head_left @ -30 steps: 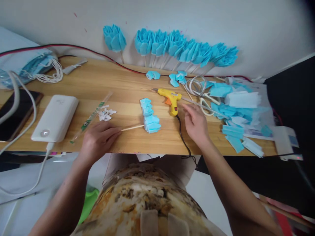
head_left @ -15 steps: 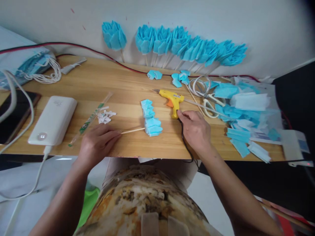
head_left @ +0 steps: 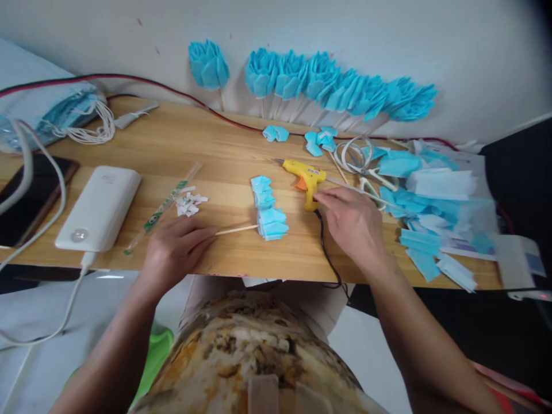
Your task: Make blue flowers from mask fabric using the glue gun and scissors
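Wooden desk (head_left: 215, 149) stands against a white wall. Left hand (head_left: 176, 248) rests at the near edge, fingers loosely closed over the end of a wooden stick (head_left: 236, 230). The stick's right end carries a blue folded strip (head_left: 268, 210) lying flat at centre. Right hand (head_left: 356, 221) is half-curled, fingertips touching the handle of the yellow glue gun (head_left: 304, 172); a full grip cannot be confirmed. Scissors (head_left: 373, 183) and blue cut pieces (head_left: 425, 201) lie right; a power bank (head_left: 100, 208) lies left.

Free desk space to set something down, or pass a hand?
Bare wood: behind the paper scraps, between red cable, power bank and glue gun; also the front strip below the stick, between left hand and right hand. Crowded: right end, blue pieces and scissors.
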{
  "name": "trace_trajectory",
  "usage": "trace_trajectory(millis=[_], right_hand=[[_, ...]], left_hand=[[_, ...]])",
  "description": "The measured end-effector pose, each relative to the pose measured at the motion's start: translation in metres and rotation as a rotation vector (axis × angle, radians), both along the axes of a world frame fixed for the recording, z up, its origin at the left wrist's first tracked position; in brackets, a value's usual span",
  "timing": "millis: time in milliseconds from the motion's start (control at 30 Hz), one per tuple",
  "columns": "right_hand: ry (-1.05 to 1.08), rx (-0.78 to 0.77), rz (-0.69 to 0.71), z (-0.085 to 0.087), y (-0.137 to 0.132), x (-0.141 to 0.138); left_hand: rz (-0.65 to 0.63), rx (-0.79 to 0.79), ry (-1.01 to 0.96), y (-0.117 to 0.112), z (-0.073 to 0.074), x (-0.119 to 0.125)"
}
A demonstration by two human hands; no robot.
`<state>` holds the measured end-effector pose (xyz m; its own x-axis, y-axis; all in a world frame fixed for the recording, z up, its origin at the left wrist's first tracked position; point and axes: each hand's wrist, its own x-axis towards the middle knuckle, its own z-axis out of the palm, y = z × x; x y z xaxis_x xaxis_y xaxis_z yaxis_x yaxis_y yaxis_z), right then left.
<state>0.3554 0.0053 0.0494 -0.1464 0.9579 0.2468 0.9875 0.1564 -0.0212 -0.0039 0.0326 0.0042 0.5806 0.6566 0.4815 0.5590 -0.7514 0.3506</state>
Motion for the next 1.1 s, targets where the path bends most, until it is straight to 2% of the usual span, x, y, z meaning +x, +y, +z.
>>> trace_trajectory(millis=[133,267,433,533,633,733,833,1000,1100], right_hand=[[0.109,0.014,0.004,0.006,0.017,-0.009],[0.236,-0.043,0.043,0.003,0.041,-0.024],[0.286,-0.141,0.094,-0.003,0.068,-0.036],[0.321,-0.120,0.092,0.002,0.073,-0.034],[0.353,-0.068,0.035,0.014,0.066,-0.020],[0.386,-0.036,-0.107,0.023,0.049,0.003],[0.370,-0.066,-0.194,0.021,0.030,0.018],[0.238,-0.183,-0.162,0.010,0.009,0.025],[0.143,-0.170,-0.294,0.013,-0.001,0.042]], left_hand=[[0.005,0.009,0.001,0.000,0.000,0.000],[0.010,0.008,-0.004,0.000,-0.001,0.000],[0.023,0.007,-0.002,0.000,0.000,0.001],[0.022,0.012,0.007,-0.001,0.001,0.001],[0.023,-0.001,0.008,-0.001,0.001,0.001],[0.020,-0.018,0.011,-0.002,0.000,0.000],[0.017,-0.037,0.006,-0.001,-0.001,-0.002],[0.000,-0.046,-0.012,0.000,-0.003,-0.004],[0.002,-0.020,0.004,0.000,-0.004,-0.005]])
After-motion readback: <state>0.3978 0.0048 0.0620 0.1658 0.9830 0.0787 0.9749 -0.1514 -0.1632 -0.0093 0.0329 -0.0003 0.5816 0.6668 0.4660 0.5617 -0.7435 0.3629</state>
